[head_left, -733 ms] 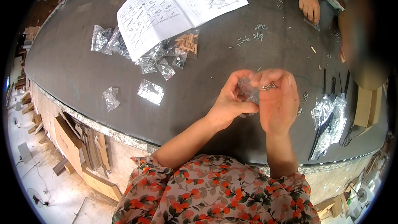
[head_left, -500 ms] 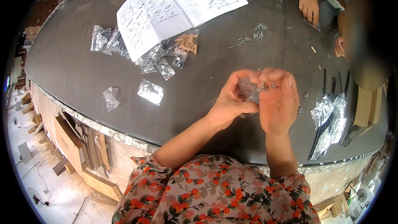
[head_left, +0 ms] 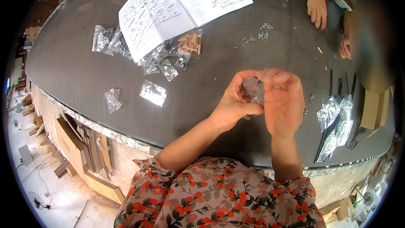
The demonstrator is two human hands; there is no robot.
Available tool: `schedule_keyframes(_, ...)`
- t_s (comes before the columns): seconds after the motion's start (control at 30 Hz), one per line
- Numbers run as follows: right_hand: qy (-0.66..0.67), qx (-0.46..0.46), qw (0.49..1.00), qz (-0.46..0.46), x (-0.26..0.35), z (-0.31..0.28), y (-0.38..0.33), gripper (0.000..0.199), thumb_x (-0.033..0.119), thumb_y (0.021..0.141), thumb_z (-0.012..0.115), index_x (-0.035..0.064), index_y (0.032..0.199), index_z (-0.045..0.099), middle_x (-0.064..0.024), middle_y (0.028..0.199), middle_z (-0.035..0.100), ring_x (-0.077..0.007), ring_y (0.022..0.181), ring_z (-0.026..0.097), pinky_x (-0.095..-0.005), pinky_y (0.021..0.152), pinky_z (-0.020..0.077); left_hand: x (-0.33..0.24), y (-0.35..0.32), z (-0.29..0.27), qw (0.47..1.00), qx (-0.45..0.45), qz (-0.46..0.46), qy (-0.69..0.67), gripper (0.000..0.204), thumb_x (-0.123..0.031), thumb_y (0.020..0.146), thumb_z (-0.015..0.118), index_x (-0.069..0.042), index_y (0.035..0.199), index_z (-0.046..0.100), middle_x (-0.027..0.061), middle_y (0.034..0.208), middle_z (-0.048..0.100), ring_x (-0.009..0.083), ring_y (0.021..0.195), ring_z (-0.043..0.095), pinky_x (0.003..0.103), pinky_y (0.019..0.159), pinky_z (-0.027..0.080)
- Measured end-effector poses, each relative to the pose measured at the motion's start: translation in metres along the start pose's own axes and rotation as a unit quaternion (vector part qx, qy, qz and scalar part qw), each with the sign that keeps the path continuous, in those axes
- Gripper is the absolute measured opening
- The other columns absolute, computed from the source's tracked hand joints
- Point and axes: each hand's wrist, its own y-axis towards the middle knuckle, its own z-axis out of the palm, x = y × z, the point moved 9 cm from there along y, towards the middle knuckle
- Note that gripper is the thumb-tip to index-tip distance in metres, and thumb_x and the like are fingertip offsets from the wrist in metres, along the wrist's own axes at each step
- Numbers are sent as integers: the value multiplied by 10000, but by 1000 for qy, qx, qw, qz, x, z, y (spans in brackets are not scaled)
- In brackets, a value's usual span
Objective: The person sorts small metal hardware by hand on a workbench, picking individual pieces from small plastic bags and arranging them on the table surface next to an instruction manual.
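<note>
My left hand (head_left: pixel 231 103) is closed around a small clear plastic bag (head_left: pixel 253 89), its mouth turned toward my other hand. My right hand (head_left: pixel 283 105) is raised beside it, palm toward me, with the fingers curled over. A small screw (head_left: pixel 276 87) shows under those fingers; how many are held is hidden. The fingertips of the two hands meet at the top of the bag. Beyond them, several loose screws (head_left: pixel 263 36) lie scattered on the dark table (head_left: pixel 190 109).
An open instruction booklet (head_left: pixel 181 10) overlaps hardware bags and a bag of wooden dowels (head_left: pixel 192 42). Two flat clear bags, one a shiny bag (head_left: pixel 153 93), lie at left. At right are wrapped rods (head_left: pixel 333 122), a cardboard box (head_left: pixel 374 112) and another person's hand (head_left: pixel 317 10).
My right fingers have curled further over the bag's mouth, and fewer screws show at them. The other person's hand has lifted off a small bag at the far right.
</note>
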Motion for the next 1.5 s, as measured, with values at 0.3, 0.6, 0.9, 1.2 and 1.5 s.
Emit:
schedule_keyframes(0.3, -28, 66, 997, -39, 8, 18, 1, 367, 259, 940, 319, -38, 1034, 514, -213, 1147, 479, -319, 1076, 485, -420, 956, 318, -6, 0, 2, 1000, -17, 6, -20, 716, 93, 572, 647, -101, 1207, 381, 14, 1051, 439, 129, 949, 430, 260, 758, 421)
schedule_keyframes(0.6, 81, -22, 996, -24, 21, -14, 13, 361, 261, 937, 333, -33, 1057, 504, -199, 1105, 516, -277, 1035, 514, -386, 916, 356, -3, -3, -8, 1000, -19, -4, 25, 726, 139, 582, 649, -96, 1219, 389, 36, 1126, 422, 153, 1033, 461, 283, 762, 475)
schedule_keyframes(0.9, -568, 32, 813, 122, -39, -105, -38, 143, 91, 728, 679, 66, 860, 632, -61, 842, 585, -195, 684, 566, -309, 600, 454, -35, -16, -52, 990, -120, 45, 57, 663, 100, 589, 673, -76, 1182, 434, 11, 1147, 447, 148, 1001, 479, 267, 715, 457)
schedule_keyframes(1.2, -519, 28, 829, 206, -43, -82, -26, 86, 84, 765, 650, 45, 832, 611, -61, 841, 586, -134, 670, 557, -254, 569, 432, -16, -18, -48, 990, -117, 11, 73, 697, 115, 589, 680, -117, 1192, 419, 32, 991, 489, 129, 906, 503, 263, 713, 465)
schedule_keyframes(1.5, -388, 36, 919, 58, -25, -14, 1, 120, 62, 722, 695, 57, 834, 651, -27, 864, 550, -72, 637, 472, -200, 537, 379, -16, -8, -28, 995, -81, 7, 61, 747, 98, 583, 686, -54, 1230, 345, 56, 983, 439, 138, 882, 491, 267, 750, 478)
